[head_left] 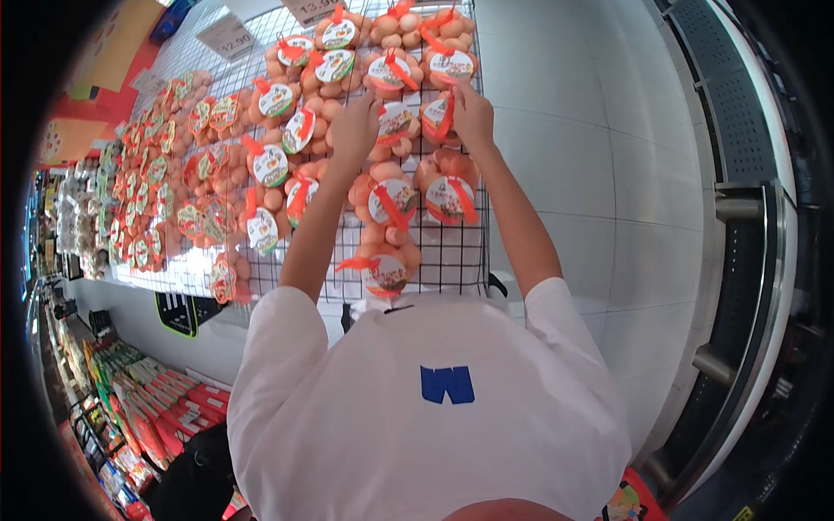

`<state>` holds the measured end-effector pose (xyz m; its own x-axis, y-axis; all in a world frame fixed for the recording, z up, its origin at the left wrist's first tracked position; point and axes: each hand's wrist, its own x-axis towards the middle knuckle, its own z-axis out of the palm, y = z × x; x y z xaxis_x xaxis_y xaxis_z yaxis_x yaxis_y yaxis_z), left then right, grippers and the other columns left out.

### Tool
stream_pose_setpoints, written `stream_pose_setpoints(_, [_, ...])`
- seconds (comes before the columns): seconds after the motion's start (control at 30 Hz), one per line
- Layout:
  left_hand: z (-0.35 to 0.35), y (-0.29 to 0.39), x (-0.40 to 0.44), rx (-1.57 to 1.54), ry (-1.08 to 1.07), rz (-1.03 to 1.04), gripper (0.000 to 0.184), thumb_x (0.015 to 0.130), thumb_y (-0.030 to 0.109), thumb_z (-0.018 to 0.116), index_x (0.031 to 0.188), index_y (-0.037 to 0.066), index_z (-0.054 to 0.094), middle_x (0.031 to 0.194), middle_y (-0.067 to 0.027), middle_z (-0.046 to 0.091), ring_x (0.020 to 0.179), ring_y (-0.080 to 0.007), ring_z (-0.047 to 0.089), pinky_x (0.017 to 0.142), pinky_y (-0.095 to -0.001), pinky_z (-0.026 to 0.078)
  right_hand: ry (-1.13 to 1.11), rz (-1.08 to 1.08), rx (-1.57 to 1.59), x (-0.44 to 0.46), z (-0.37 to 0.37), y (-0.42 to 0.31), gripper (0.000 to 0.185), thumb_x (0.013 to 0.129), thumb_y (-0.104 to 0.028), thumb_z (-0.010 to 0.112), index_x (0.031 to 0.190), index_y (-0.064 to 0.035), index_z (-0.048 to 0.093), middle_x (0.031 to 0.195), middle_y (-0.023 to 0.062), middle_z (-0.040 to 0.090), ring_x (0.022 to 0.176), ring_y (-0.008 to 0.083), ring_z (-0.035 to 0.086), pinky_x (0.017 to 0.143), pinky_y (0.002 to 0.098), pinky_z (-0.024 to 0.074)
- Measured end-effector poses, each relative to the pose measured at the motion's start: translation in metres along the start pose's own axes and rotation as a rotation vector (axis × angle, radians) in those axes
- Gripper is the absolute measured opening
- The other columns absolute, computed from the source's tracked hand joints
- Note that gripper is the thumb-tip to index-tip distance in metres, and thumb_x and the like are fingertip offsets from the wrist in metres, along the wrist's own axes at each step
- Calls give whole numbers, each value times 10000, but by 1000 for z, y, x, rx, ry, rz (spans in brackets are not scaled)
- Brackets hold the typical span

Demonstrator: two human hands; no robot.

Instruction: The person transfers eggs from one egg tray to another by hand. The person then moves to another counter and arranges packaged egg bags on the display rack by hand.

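Net bags of brown eggs with round white labels and red ties lie in rows on a black wire grid. My left hand [354,128] is at the left side of one egg bag [395,123], its fingers curled and partly hidden; what they grip cannot be made out. On the other side, my right hand [473,115] has its fingers closed at the right edge of a neighbouring egg bag [437,119], by its red strip. Nearer my body lie two more labelled bags, a left one [391,201] and a right one [450,198], with a single egg bag [382,265] closest.
More red-labelled egg packs [148,178] fill the left of the display. Price signs [226,37] stand at the far side. Grey floor tiles [556,113] run along the right, beside a dark metal-edged unit [738,260]. Packaged goods [148,391] are at lower left.
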<state>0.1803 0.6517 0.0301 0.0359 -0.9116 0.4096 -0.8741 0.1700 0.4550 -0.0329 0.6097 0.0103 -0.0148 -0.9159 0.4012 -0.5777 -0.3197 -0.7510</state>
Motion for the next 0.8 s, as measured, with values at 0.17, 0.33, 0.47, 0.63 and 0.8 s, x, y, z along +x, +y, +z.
stream_pose_setpoints(0.17, [0,-14,-1,-141,-86,66,202,917,248,569,900,46,583,786,-192,621,723,-380,606,624,-463,451,-177,-60,73,-11,-12,6,197,966,-220,501,1037,-71,608,822,238,626,771,406,624,640,446,475])
stream_pose_setpoints(0.33, [-2,-24,5,-310,-152,168,184,899,189,590,901,5,584,817,-168,629,754,-352,608,655,-427,464,-190,-28,170,-7,-11,14,225,975,-238,503,1065,-60,607,821,206,646,766,366,652,665,393,494])
stream_pose_setpoints(0.47, [-6,-20,0,-283,-166,147,217,890,202,609,977,4,593,856,-167,642,776,-327,622,686,-400,485,-184,-61,96,-1,-6,14,225,975,-236,502,1074,-63,606,806,197,647,745,329,661,667,389,496])
stream_pose_setpoints(0.63, [-15,-18,-28,-362,-143,-36,254,909,191,574,1083,7,583,922,-179,646,858,-324,631,750,-388,494,-164,-34,184,-8,-18,21,259,965,-229,506,1094,-30,610,929,172,667,867,265,663,775,354,499])
stream_pose_setpoints(0.8, [-57,3,-99,-359,-80,-216,261,926,152,517,1135,7,578,1002,-188,638,973,-322,615,836,-392,483,-51,11,185,-65,-52,9,239,935,-171,525,1084,-9,620,1039,169,637,967,309,624,847,374,485])
